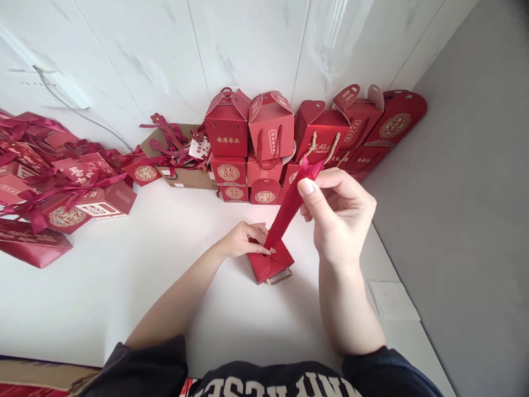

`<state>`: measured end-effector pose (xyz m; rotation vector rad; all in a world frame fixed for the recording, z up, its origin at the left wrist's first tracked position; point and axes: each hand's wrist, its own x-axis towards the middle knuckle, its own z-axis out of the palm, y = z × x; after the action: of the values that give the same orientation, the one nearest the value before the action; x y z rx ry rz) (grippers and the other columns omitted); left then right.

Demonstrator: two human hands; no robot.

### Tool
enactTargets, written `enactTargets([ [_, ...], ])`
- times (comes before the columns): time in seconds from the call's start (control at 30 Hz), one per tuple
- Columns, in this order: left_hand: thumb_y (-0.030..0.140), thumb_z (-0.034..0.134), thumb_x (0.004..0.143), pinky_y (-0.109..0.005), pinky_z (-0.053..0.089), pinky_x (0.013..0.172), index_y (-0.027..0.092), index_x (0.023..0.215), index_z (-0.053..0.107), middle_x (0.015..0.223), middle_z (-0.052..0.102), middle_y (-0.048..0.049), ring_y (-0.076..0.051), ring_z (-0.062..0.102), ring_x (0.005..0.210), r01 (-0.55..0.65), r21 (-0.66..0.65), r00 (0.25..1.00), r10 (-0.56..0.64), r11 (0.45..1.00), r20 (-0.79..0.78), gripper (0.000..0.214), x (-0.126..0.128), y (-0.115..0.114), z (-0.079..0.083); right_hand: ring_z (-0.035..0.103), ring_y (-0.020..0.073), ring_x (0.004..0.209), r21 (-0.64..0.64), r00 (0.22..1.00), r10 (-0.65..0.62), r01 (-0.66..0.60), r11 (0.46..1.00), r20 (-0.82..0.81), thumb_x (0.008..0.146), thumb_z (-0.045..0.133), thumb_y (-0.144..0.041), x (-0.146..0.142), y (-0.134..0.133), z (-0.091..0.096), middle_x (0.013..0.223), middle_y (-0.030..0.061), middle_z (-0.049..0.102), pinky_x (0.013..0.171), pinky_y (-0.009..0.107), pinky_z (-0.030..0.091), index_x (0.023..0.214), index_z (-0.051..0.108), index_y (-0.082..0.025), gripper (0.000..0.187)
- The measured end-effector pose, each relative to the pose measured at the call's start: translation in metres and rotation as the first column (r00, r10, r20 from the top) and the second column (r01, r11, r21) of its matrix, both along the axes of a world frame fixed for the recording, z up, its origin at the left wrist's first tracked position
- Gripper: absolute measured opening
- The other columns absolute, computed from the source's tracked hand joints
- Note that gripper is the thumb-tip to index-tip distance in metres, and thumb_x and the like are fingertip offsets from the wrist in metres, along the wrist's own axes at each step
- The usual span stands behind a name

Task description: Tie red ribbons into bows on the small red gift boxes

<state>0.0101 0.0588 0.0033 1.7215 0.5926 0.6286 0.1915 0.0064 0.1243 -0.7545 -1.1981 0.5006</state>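
A small red gift box with a twisted cord handle stands on the white table in front of me. From its folded top a wide red ribbon stretches up and to the right. My right hand is raised and closed, pinching the ribbon's upper end between thumb and fingers. Down at the box top, my left hand is closed around the ribbon's base, its thumb and fingertips touching the lid. Part of the lid is hidden under that hand.
Stacked red gift boxes line the tiled wall. An open cardboard box holds ribbons and tags. Ribbon-tied boxes pile up at the left. A white paper sheet lies near the grey panel on the right.
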Motion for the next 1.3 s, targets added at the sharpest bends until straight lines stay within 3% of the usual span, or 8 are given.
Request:
enactTargets([
  [0.17,0.033,0.082,0.070,-0.037,0.051,0.091,0.019,0.076,0.080,0.085,0.075,-0.0096,-0.021,0.066,0.091,-0.002,-0.028,1.000,0.002,1.000,-0.003,0.015,0.002,-0.001,-0.002,0.061,0.0116,0.054,-0.151,0.998,-0.003,-0.007,0.988,-0.061,0.089,0.064,-0.041,0.010,0.021,-0.015,0.061,-0.0047,0.057,0.054,0.026,0.054,0.081,0.060,-0.023,0.020],
  [0.3,0.032,0.083,0.069,-0.034,0.053,0.086,0.017,0.075,0.080,0.089,0.074,-0.0106,-0.021,0.066,0.089,-0.027,-0.049,1.000,0.027,0.998,0.014,0.017,0.004,-0.005,0.002,0.067,0.0186,0.093,-0.263,0.978,0.058,-0.004,0.965,0.199,0.087,0.064,-0.045,0.022,0.033,-0.027,0.102,0.0050,0.069,0.079,0.034,0.056,0.108,0.062,-0.024,0.029],
  [0.5,0.032,0.083,0.069,-0.033,0.053,0.084,0.016,0.069,0.078,0.078,0.073,-0.0089,-0.018,0.067,0.080,-0.020,-0.005,1.000,0.020,1.000,0.020,0.017,0.004,-0.004,0.002,0.064,0.0216,0.077,-0.624,0.648,0.399,0.152,0.767,0.649,0.095,0.042,-0.053,0.035,0.015,-0.039,0.084,0.0062,0.071,0.070,0.034,0.046,0.081,0.067,-0.021,0.043],
  [0.7,0.035,0.084,0.067,-0.033,0.052,0.084,0.015,0.067,0.078,0.078,0.072,-0.0087,-0.018,0.065,0.082,-0.054,0.021,0.998,0.054,0.998,-0.010,0.021,0.005,-0.004,0.001,0.063,0.0261,0.091,-0.764,0.631,0.541,0.132,0.632,0.556,0.094,0.036,-0.059,0.044,0.009,-0.087,0.097,0.0107,0.071,0.085,0.039,0.044,0.082,0.072,-0.020,0.054],
  [0.87,0.034,0.084,0.068,-0.032,0.052,0.085,0.015,0.070,0.079,0.080,0.073,-0.0089,-0.018,0.065,0.084,-0.034,-0.002,0.999,0.034,0.999,0.004,0.020,0.005,-0.003,0.002,0.066,0.0258,0.096,-0.803,0.816,0.574,-0.386,0.455,-0.067,0.089,0.045,-0.064,0.032,0.007,-0.125,0.099,0.0108,0.074,0.093,0.042,0.047,0.098,0.075,-0.019,0.056],
  [1.07,0.032,0.084,0.067,-0.031,0.051,0.083,0.015,0.070,0.079,0.078,0.072,-0.0086,-0.018,0.064,0.084,-0.034,0.017,0.999,0.034,0.999,-0.004,0.019,0.003,-0.002,0.000,0.056,0.0257,0.116,-0.665,0.978,0.203,-0.119,0.737,0.050,0.091,0.054,-0.053,0.024,-0.019,-0.141,0.114,0.0095,0.065,0.104,0.045,0.040,0.086,0.072,-0.022,0.036],
  [1.2,0.031,0.084,0.068,-0.031,0.051,0.083,0.015,0.067,0.077,0.080,0.071,-0.0083,-0.018,0.065,0.083,-0.026,0.023,1.000,0.026,0.999,0.014,0.018,0.004,-0.003,-0.001,0.049,0.0275,0.125,-0.398,0.847,0.215,-0.003,0.917,0.487,0.095,0.053,-0.037,0.033,-0.041,-0.143,0.127,0.0108,0.058,0.106,0.048,0.037,0.099,0.076,-0.027,0.025],
  [1.3,0.031,0.084,0.068,-0.031,0.051,0.083,0.014,0.067,0.076,0.082,0.071,-0.0079,-0.017,0.066,0.082,-0.031,0.015,0.999,0.031,0.999,0.030,0.018,0.005,-0.003,0.000,0.040,0.0294,0.135,-0.347,0.753,0.262,-0.048,0.937,0.604,0.095,0.053,-0.035,0.035,-0.045,-0.142,0.144,0.0091,0.049,0.111,0.053,0.033,0.118,0.070,-0.031,0.029],
])
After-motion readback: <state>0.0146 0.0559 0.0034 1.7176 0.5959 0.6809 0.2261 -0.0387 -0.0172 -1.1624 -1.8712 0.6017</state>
